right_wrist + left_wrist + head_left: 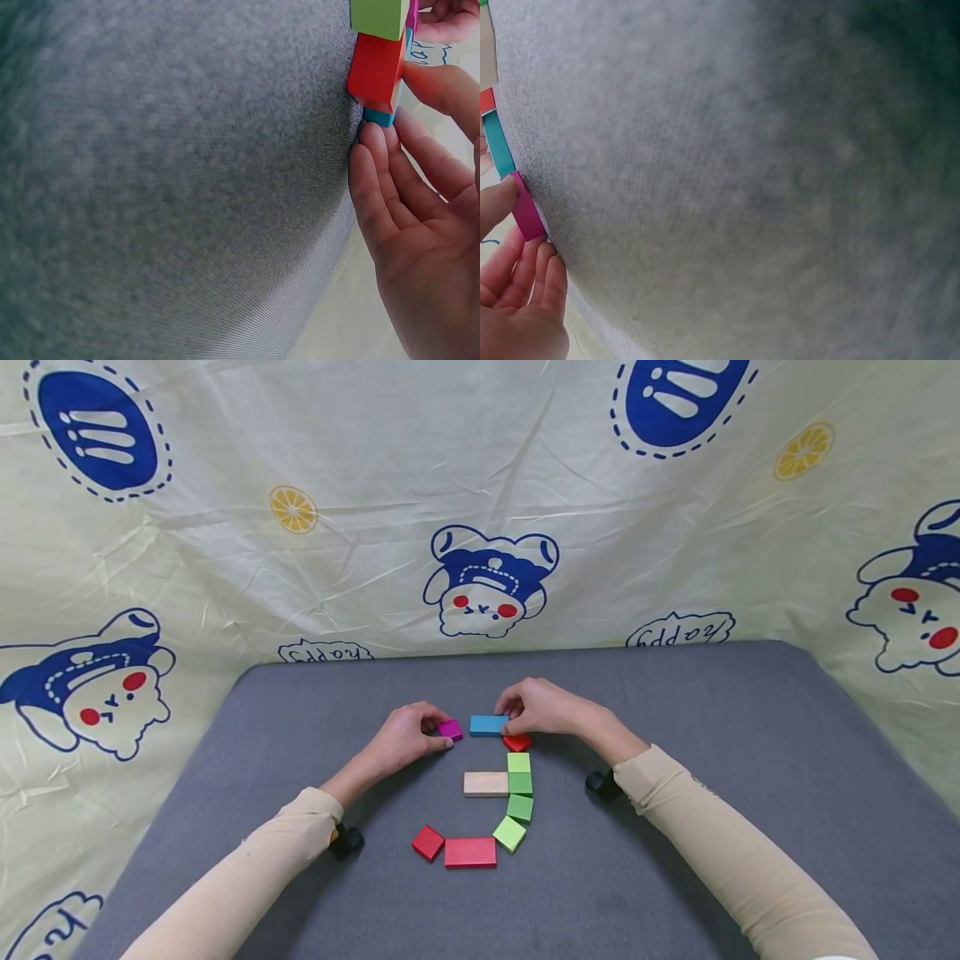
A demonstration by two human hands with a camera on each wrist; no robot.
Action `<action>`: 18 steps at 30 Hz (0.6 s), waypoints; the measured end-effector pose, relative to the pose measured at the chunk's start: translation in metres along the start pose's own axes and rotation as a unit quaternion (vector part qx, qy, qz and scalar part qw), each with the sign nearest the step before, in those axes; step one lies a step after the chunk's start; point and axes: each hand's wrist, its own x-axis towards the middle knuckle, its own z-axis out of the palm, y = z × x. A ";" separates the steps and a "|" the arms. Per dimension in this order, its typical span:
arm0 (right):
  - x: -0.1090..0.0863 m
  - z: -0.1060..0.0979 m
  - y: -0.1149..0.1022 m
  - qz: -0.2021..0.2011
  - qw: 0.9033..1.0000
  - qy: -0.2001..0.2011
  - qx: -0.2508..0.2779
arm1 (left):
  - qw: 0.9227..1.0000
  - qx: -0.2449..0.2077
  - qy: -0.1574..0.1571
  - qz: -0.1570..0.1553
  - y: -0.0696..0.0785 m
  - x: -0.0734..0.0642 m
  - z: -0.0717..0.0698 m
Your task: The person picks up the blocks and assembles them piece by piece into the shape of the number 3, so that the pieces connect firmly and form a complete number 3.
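Between thumb and fingers, my left hand point(408, 734) pinches a magenta block point(451, 731), a short gap left of the blue block point(489, 726). In the left wrist view, the thumb of the left hand point(525, 300) lies on one side of the magenta block point(527, 210) and fingertips reach its end. My right hand point(543, 708) grips the right end of the blue block, covering part of it. A red block point(517, 742) sits just below the right thumb. From the right wrist, the red block point(376, 71) hides much of the blue block point(379, 118), with the right hand's point(427, 202) fingertips against its end.
Below the red block, several green blocks point(520, 783) run down in a curve. A pale wooden block point(486, 784) joins them from the left. At the bottom lie a long red block point(470, 852) and a tilted red block point(428, 842). A grey cloth point(645, 877) covers the table.
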 end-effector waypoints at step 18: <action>-0.001 0.003 0.003 -0.010 1.000 0.007 -0.002 | 1.000 0.000 0.001 0.002 -0.001 0.001 0.001</action>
